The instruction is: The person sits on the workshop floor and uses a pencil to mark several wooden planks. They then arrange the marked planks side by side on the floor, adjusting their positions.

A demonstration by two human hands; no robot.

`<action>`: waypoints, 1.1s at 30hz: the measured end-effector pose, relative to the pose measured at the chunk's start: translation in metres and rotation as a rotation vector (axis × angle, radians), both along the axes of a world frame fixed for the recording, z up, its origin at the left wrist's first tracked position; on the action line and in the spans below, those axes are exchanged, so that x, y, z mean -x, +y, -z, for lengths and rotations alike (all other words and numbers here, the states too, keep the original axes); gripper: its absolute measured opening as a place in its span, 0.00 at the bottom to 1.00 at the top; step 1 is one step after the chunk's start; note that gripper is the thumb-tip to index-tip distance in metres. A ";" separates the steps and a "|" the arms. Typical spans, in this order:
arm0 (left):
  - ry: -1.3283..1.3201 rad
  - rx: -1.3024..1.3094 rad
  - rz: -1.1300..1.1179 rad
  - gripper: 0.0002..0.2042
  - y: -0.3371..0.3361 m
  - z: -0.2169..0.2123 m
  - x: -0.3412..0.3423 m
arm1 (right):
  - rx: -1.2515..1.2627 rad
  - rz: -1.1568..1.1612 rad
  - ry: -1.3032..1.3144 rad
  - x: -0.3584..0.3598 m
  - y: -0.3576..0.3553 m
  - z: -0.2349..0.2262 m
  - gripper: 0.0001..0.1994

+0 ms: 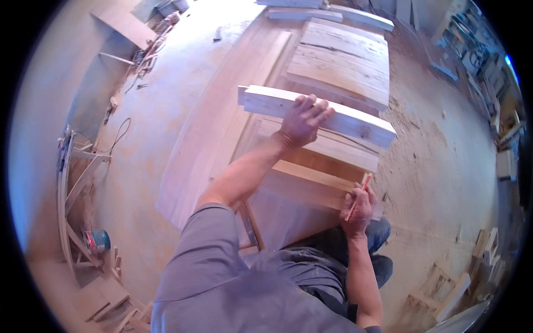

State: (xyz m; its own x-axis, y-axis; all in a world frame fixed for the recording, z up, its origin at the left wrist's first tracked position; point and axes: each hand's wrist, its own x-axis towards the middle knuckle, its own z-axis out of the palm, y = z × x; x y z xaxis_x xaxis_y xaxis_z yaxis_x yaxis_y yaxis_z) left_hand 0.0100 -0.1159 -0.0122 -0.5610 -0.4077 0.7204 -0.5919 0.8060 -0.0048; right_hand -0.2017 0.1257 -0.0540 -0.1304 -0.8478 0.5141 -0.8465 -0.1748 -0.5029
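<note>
A thick, pale wooden beam (pixel 358 123) lies crosswise over the workpiece in front of me. My left hand (pixel 304 121) grips it near the middle, its fingers curled over the top. Lower and to the right, my right hand (pixel 360 212) pinches a red pencil (pixel 367 180) beside the right end of a yellowish board (pixel 313 180). That hand seems to rest against the board's end. Between beam and yellowish board runs a whitish plank (pixel 344 154). Beyond the beam lies a broad, cracked wooden panel (pixel 341 61).
A long, wide board (pixel 222 105) extends along the left of the workpiece. More beams (pixel 305 14) lie at the far end. A wooden frame (pixel 80 188) and a paint can (pixel 97 241) stand by the left wall. Offcuts (pixel 455 294) lie at lower right; sawdust covers the floor.
</note>
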 end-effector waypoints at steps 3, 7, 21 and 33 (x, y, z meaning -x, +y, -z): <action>0.001 -0.181 -0.014 0.24 0.002 0.004 0.006 | -0.041 -0.044 0.028 -0.009 0.019 -0.013 0.10; 0.040 -0.585 -0.114 0.34 0.022 0.004 0.014 | -0.145 -0.101 0.054 -0.004 0.040 0.001 0.14; -0.069 -1.644 -0.063 0.34 -0.013 0.012 0.018 | -0.129 -0.131 0.056 -0.003 0.042 0.002 0.09; -0.090 -1.620 0.022 0.23 -0.034 0.034 0.010 | -0.130 -0.126 0.065 -0.003 0.040 0.004 0.09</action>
